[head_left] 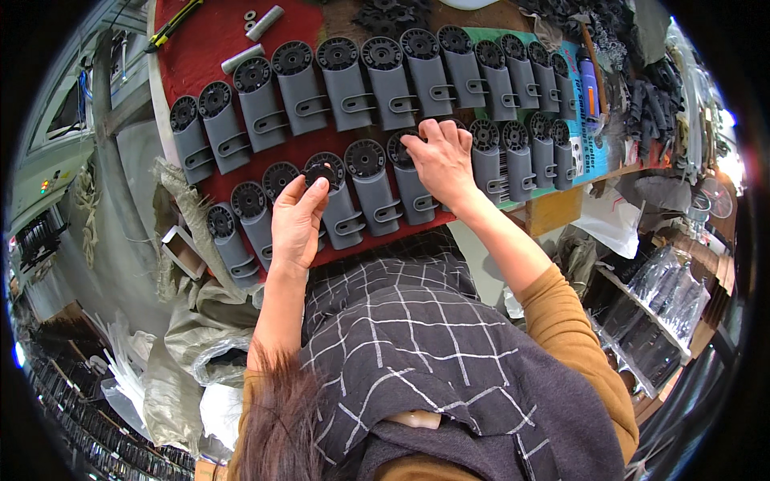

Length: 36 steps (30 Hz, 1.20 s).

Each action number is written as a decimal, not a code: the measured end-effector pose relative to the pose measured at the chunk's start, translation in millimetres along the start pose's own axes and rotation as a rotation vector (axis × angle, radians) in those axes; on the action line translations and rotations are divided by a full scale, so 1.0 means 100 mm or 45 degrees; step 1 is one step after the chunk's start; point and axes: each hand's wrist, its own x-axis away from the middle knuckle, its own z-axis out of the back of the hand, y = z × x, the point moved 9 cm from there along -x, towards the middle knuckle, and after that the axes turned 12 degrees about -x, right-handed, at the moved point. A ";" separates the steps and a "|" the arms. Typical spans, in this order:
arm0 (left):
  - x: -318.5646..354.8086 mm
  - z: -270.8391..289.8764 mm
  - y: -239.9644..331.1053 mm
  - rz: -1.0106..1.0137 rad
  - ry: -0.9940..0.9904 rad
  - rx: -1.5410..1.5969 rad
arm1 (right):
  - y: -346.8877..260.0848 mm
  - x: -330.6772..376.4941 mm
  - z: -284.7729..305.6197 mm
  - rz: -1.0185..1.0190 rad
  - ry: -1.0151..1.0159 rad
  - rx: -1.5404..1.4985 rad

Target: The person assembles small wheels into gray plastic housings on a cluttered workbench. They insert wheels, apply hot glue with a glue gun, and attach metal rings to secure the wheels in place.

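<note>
Along the near row of grey clip housings (377,192) on the red-topped counter (208,48), the left hand (295,224) pinches a black toothed disc (320,172) above one housing's round end, apparently for seating, while the right hand (443,160) presses its fingertips on a neighbouring housing, grip not clenched.

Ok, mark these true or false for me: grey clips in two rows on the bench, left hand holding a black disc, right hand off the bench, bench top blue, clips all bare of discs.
1. The grey clips lie in two rows on the bench. True.
2. The left hand holds a black disc. True.
3. The right hand hangs clear of the bench. False: its fingers rest on a clip in the near row.
4. The bench is blue under the left clips. False: red.
5. No clip carries a disc. False: the clips carry black discs at their tops.
</note>
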 end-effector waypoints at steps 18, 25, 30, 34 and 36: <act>-0.02 -0.21 0.06 -0.037 -0.089 -0.030 | -0.08 0.28 -0.04 0.001 -0.179 -0.027; -0.03 -0.69 -0.07 0.005 -0.274 -0.273 | -0.12 0.16 -0.03 -0.518 -0.036 -1.429; -0.05 -0.86 -0.10 -0.003 -0.286 -0.338 | 0.20 0.36 0.00 -0.868 0.045 -1.605; -0.10 -0.79 -0.12 0.055 -0.220 -0.436 | 0.79 0.51 0.37 -0.897 0.264 -0.603; -0.12 -0.80 -0.09 0.032 -0.235 -0.443 | 0.92 0.51 0.35 -0.898 0.244 -0.412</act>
